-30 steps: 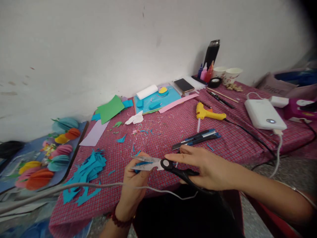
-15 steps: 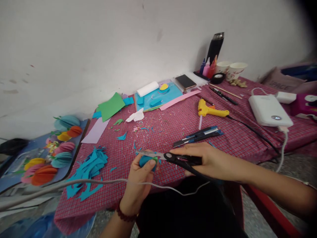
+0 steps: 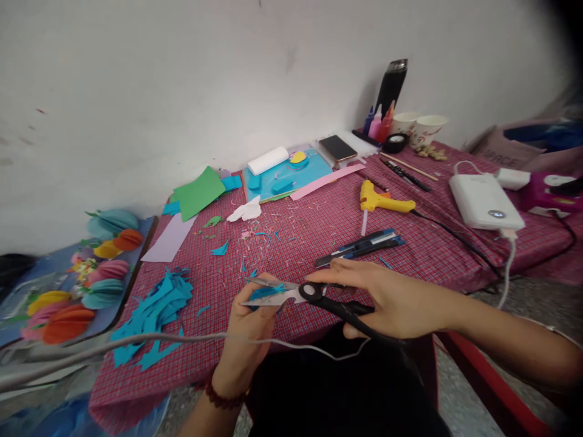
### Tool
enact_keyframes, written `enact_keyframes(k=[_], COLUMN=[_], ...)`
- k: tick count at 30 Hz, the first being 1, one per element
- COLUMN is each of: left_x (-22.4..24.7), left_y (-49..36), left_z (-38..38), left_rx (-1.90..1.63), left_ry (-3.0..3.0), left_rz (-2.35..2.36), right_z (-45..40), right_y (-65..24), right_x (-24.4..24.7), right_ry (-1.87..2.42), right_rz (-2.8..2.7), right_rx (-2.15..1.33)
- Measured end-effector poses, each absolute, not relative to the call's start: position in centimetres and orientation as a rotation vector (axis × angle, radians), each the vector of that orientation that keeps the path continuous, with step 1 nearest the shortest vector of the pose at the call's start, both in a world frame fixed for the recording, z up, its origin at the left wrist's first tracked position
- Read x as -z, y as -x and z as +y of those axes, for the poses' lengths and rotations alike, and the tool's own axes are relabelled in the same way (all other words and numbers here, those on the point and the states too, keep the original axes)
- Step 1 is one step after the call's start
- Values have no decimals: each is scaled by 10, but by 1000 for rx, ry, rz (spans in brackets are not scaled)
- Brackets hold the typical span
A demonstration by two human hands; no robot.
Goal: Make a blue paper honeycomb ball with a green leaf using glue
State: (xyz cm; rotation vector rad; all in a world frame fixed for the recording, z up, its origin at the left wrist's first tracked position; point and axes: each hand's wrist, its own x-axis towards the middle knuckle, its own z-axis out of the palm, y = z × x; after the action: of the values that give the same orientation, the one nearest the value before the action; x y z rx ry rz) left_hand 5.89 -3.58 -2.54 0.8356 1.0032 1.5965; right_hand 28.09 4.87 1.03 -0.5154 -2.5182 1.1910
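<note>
Black-handled scissors [image 3: 310,292] have their blades spread around a small blue paper piece [image 3: 268,292]. My right hand [image 3: 382,297] grips the scissors by the handles, with the blades pointing left. The blue piece is pinched in my left hand [image 3: 249,321], fingers closed round it and partly hidden by the lower blade. A heap of blue paper strips [image 3: 159,309] lies on the table left of my left hand. Just beyond my right hand is a blue utility knife [image 3: 362,247].
A yellow glue gun [image 3: 385,200] and white power bank [image 3: 486,201] stand on the checked tablecloth [image 3: 291,255]. A pale cable [image 3: 191,337] crosses before my left wrist. Paper ornaments [image 3: 68,321] fill the left tray. A phone [image 3: 337,147] and cups [image 3: 428,128] are at the back.
The scissor blades have opened and now straddle the blue piece. The green spot on that piece no longer shows. The whole view has shifted slightly.
</note>
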Motion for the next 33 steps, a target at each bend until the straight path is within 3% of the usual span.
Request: enact_keyframes(k=[18,22,29,33], left_x=[24,27,24,21], left_y=[-62,-60,-58,-54], left_z=[-36,-36,-35,-35], left_rx=[-1564,-1598,-1588,-1607], left_ry=[-864,-833,-921,-994], left_rz=[963,965,973,1009], right_z=[43,42,46,48], right_y=[-286,-284,-281,-288], right_x=[-6,-1,-1,-4], right_ry=[442,431,437,498], right_rz=[-2440,-2364,-2063,-2109], right_rx=[-1110,-1257,-1816,-1758])
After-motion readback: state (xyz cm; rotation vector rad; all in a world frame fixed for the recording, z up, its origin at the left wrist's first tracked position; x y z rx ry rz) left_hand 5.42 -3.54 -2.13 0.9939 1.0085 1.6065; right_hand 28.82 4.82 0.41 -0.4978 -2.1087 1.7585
